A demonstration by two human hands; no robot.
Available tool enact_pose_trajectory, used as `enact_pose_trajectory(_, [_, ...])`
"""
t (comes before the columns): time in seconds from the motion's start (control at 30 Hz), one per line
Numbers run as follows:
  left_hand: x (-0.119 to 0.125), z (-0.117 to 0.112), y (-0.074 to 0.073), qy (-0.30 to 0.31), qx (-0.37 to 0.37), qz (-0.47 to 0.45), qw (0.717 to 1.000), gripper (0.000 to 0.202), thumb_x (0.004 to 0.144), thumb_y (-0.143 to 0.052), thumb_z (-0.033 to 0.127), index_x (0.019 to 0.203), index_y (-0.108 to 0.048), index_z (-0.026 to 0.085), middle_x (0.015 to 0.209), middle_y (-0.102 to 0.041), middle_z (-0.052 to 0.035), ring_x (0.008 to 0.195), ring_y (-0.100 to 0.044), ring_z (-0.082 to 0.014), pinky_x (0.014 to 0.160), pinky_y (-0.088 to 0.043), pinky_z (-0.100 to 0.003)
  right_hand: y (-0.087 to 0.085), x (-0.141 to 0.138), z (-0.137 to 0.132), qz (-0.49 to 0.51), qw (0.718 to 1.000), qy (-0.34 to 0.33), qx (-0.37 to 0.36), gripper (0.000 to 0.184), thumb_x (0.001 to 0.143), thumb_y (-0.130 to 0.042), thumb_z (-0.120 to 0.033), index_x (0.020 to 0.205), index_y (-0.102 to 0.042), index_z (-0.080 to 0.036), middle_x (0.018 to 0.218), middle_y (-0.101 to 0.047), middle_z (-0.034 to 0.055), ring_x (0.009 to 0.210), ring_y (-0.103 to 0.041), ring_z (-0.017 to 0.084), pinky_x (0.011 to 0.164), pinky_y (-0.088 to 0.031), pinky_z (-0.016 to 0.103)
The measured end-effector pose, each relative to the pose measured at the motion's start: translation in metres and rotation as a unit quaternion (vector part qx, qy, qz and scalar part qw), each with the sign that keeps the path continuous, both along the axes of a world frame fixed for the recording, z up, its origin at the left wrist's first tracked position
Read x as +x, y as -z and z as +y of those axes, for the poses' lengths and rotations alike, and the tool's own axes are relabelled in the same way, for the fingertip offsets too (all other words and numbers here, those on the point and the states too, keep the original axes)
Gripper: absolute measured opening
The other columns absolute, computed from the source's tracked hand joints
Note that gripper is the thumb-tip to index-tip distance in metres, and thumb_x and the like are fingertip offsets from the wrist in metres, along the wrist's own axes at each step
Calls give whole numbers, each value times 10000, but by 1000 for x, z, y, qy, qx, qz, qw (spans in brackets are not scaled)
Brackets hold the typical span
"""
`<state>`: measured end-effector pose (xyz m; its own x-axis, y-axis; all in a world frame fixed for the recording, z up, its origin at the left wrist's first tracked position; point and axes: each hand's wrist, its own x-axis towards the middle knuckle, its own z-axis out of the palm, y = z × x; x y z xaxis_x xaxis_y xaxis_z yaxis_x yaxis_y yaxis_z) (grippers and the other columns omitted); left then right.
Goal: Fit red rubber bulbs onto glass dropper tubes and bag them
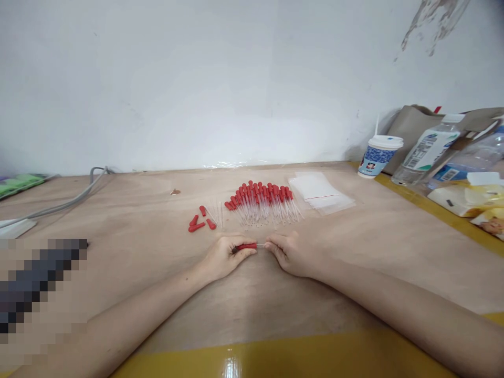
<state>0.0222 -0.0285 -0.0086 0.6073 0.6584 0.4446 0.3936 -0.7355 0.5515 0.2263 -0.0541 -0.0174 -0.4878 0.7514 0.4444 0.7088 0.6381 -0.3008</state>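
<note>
My left hand (227, 257) is closed around a red rubber bulb (247, 245). From the bulb's right end a thin clear glass tube (261, 245) reaches to my right hand (288, 254), whose fingertips pinch its far part. Just beyond my hands lies a fanned pile of droppers (260, 197), red bulbs toward the wall and clear tubes toward me. Left of it are several loose red bulbs (196, 227) and a few bare glass tubes (214, 212). The tube's tip is hidden by my right fingers.
Clear zip bags (321, 191) lie right of the pile. At the back right stand a paper cup (380, 156), a plastic bottle (431, 149) and a grey bag (409, 126). A grey cable (74, 198) crosses the left side. Yellow tape (275, 357) runs along the near edge.
</note>
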Motion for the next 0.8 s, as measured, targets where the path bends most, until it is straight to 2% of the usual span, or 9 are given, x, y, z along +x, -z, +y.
enact_pose_trajectory(0.17, [1, 1, 0, -4, 5, -4, 1000, 167, 815, -564, 263, 916, -675, 190, 856, -692, -37, 756, -632, -147, 678, -503, -259, -15, -1, -3, 5, 997, 15, -75, 270, 885, -387, -230, 693, -566, -171, 644, -609, 30, 560, -515, 118, 531, -371, 241])
enact_pose_trajectory(0.3, [0, 2, -2, -49, 14, -1, 999, 260, 810, -566, 280, 1044, -623, 182, 889, -663, -50, 717, -607, -136, 664, -497, -264, -27, 13, -2, 52, 988, -27, -146, 179, 862, -431, -245, 795, -582, -174, 750, -634, 39, 663, -565, 134, 609, -436, 266])
enact_pose_trajectory(0.37, [-1, 3, -2, -68, 5, 3, 998, 345, 800, -573, 274, 1132, -563, 181, 874, -642, -43, 643, -573, -113, 615, -491, -250, -29, 27, 3, 137, 963, -32, -231, 146, 837, -469, -286, 807, -554, -172, 690, -616, 28, 618, -571, 130, 579, -457, 269])
enact_pose_trajectory(0.4, [-1, 4, -2, -67, -3, 8, 998, 353, 796, -575, 266, 1137, -555, 180, 854, -632, -35, 616, -555, -104, 593, -485, -239, -29, 34, 7, 201, 939, -17, -278, 150, 822, -487, -311, 798, -533, -170, 645, -599, 19, 582, -570, 127, 557, -464, 268])
enact_pose_trajectory(0.47, [-1, 5, -2, -48, -14, 28, 998, 275, 796, -566, 245, 1061, -595, 179, 818, -620, -24, 606, -537, -95, 585, -474, -226, -30, 46, 19, 330, 878, 68, -339, 155, 780, -534, -320, 752, -497, -172, 612, -583, 16, 548, -574, 126, 534, -469, 265])
enact_pose_trajectory(0.53, [-1, 6, -2, -27, -13, 44, 999, 183, 805, -547, 226, 954, -637, 171, 799, -616, -26, 624, -536, -96, 599, -467, -224, -31, 54, 35, 386, 845, 181, -322, 164, 751, -551, -305, 685, -486, -170, 595, -573, 17, 503, -548, 114, 486, -432, 242])
enact_pose_trajectory(0.6, [0, 6, -2, -20, -13, 44, 999, 161, 811, -535, 219, 913, -648, 167, 806, -618, -33, 634, -537, -98, 605, -463, -226, -31, 55, 53, 365, 854, 265, -258, 193, 726, -560, -320, 627, -501, -166, 566, -562, 13, 469, -503, 103, 450, -373, 226])
enact_pose_trajectory(0.67, [0, 6, -2, -19, -17, 39, 999, 167, 811, -534, 221, 922, -647, 168, 813, -620, -37, 634, -538, -100, 600, -461, -226, -31, 51, 69, 313, 872, 317, -203, 231, 701, -568, -363, 589, -531, -165, 565, -571, 18, 501, -506, 118, 469, -353, 232])
enact_pose_trajectory(0.8, [-1, 5, -3, -14, -21, 38, 999, 175, 811, -534, 230, 932, -646, 172, 827, -622, -41, 650, -544, -106, 609, -458, -232, -27, 41, 91, 206, 879, 392, -178, 271, 693, -539, -440, 614, -600, -188, 631, -615, 30, 624, -562, 180, 537, -360, 264])
